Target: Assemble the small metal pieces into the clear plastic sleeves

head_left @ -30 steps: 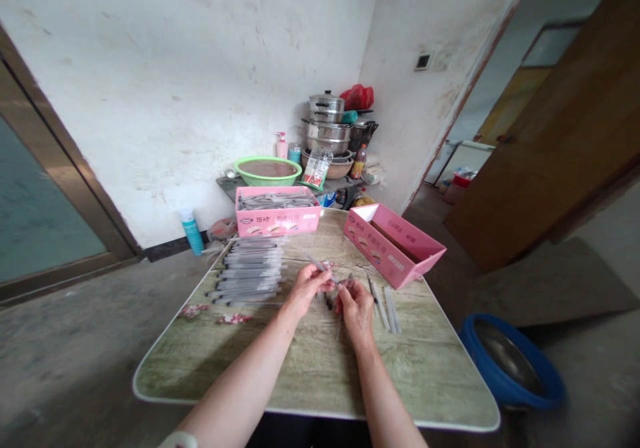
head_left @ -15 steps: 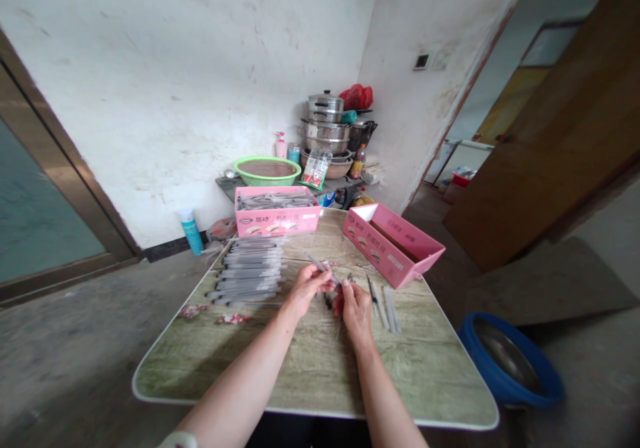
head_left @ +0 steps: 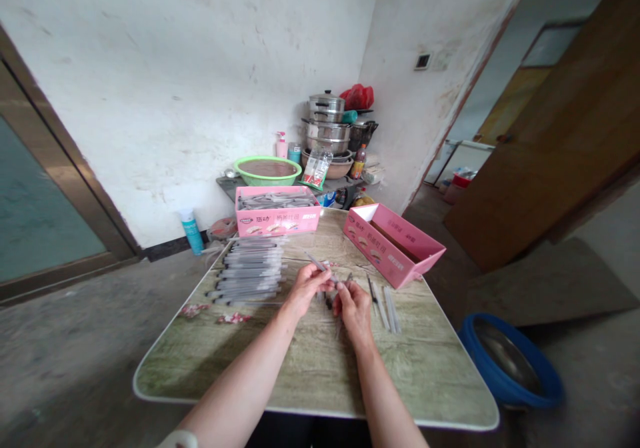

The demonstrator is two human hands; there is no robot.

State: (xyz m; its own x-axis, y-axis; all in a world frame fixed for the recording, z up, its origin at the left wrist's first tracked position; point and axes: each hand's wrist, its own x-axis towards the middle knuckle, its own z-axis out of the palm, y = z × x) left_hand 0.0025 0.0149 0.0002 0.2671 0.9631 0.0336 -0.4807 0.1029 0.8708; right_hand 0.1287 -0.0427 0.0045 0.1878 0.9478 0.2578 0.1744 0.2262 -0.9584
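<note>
My left hand (head_left: 304, 292) pinches a slim translucent pen (head_left: 314, 260) over the middle of the table. The pen points up and to the left. My right hand (head_left: 356, 311) closes on its lower end, thumb and fingertips pressed together. Small dark parts (head_left: 329, 301) lie on the table between my hands, partly hidden by the fingers. To the left, a stack of similar grey-white pens (head_left: 253, 271) with dark ends lies in rows. Several clear tubes (head_left: 392, 309) and a black slender piece (head_left: 371, 287) rest just right of my right hand.
A pink box (head_left: 278, 223) full of pens stands at the table's back left. Another pink box (head_left: 370, 245) sits angled at the back right. Behind are a green basin (head_left: 267, 180) and stacked pots (head_left: 327, 131). A blue tub (head_left: 550, 388) stands right of the table (head_left: 320, 381).
My right thumb and fingers have shifted slightly at the pen's lower end. My left hand and the things on the table look the same.
</note>
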